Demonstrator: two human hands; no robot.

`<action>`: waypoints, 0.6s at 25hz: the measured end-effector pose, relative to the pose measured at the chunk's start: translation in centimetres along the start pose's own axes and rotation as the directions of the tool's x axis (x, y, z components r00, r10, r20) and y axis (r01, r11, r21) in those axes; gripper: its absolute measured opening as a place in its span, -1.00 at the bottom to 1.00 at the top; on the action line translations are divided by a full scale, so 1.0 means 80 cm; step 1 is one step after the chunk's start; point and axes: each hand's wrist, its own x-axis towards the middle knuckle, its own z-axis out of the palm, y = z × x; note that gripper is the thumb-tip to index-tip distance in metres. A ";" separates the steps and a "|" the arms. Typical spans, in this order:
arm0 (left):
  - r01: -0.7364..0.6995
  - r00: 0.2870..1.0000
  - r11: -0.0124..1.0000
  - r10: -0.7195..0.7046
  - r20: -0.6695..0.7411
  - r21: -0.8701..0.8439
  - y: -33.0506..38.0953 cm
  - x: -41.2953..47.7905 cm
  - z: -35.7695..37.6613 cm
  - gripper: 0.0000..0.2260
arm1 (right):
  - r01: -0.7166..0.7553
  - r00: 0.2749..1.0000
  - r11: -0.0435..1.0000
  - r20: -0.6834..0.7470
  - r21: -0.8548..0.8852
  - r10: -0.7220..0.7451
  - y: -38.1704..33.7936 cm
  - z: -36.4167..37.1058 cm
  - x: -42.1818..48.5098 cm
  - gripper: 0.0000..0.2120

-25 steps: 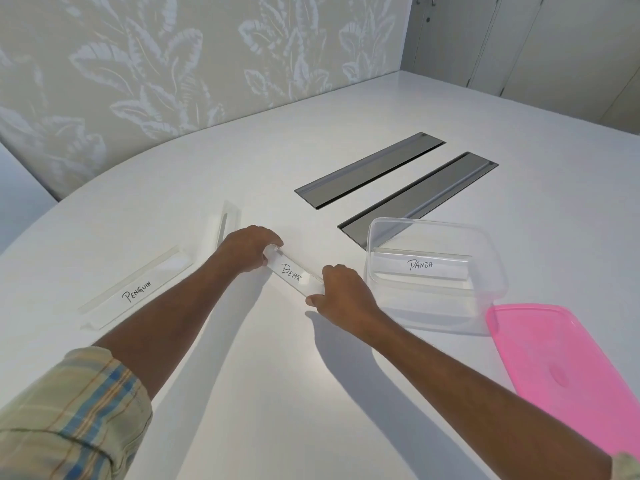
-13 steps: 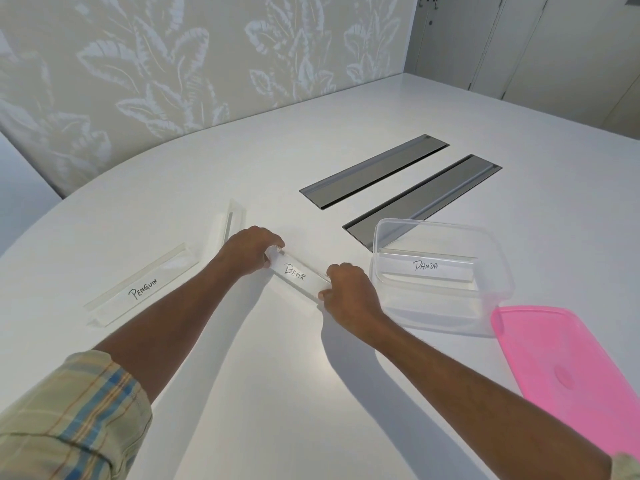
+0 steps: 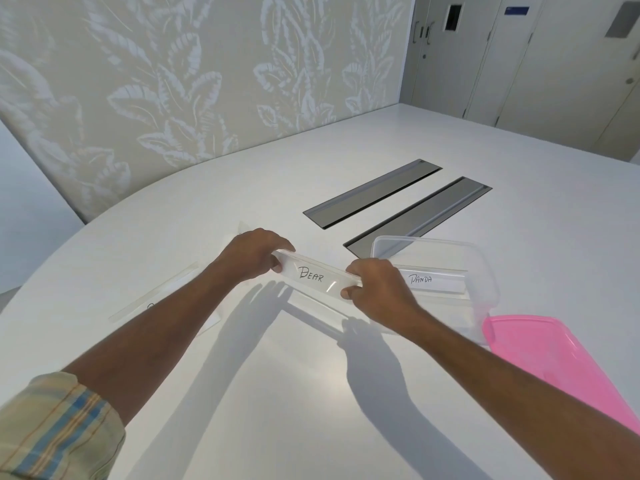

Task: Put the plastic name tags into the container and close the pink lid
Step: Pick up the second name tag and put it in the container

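I hold a clear plastic name tag marked BEAR (image 3: pixel 313 274) above the white table, my left hand (image 3: pixel 252 252) shut on its left end and my right hand (image 3: pixel 375 289) shut on its right end. Just right of my right hand stands the clear container (image 3: pixel 485 268), open, with a tag marked PANDA (image 3: pixel 433 282) inside. The pink lid (image 3: pixel 554 355) lies flat on the table at the container's near right. Another clear tag (image 3: pixel 156 299) lies on the table to the left, partly hidden by my left forearm. A further tag behind my left hand is almost wholly hidden.
Two grey recessed cable slots (image 3: pixel 374 192) (image 3: pixel 419 213) run diagonally in the table behind the container. A leaf-patterned wall (image 3: pixel 207 81) borders the table's far left edge. Doors stand at the far right.
Both hands have lifted the BEAR tag off the table and carried it slightly right toward the container; its shadow now falls on the table below.
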 end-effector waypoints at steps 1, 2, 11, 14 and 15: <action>-0.017 1.000 1.000 0.017 -0.003 -0.002 0.008 0.000 -0.007 -0.50 | 0.008 1.000 1.000 -0.003 0.009 -0.008 0.005 -0.013 -0.002 -0.74; -0.036 0.999 0.999 0.036 -0.005 -0.003 0.018 0.000 -0.015 -0.51 | 0.015 1.000 1.000 -0.007 0.019 -0.015 0.011 -0.026 -0.004 -0.73; -0.145 0.985 0.987 0.150 -0.079 0.071 0.121 0.013 -0.053 -0.59 | -0.034 0.999 0.993 -0.024 0.112 0.037 0.096 -0.129 -0.010 -0.75; -0.157 0.982 0.986 0.163 -0.100 0.062 0.152 0.025 -0.051 -0.62 | -0.049 0.998 0.992 -0.024 0.112 0.052 0.123 -0.150 -0.009 -0.71; -0.162 0.981 0.985 0.167 -0.099 0.059 0.161 0.029 -0.050 -0.64 | -0.041 0.999 0.995 -0.026 0.095 0.044 0.133 -0.155 -0.009 -0.71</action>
